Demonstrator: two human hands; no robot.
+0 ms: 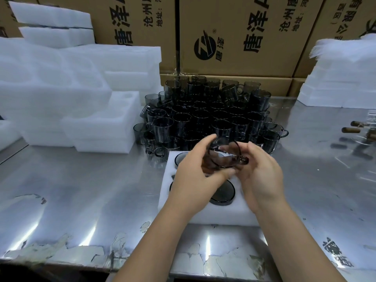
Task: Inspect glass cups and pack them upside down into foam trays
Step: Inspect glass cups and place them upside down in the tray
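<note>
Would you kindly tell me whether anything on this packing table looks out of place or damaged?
Yes: in the pile of smoky glass cups, a top cup and a left-edge cup lie tipped over. The steel table has film peeling along its front edge. The held cup is too blurred to judge.

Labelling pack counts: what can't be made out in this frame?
Foam tray slots: head view, left hand and right hand cover the middle; filled count unknown.
Held cup: head view, blurred, hands overlap it; defects unreadable.
Items at right edge: head view, cut off, blurred.
</note>
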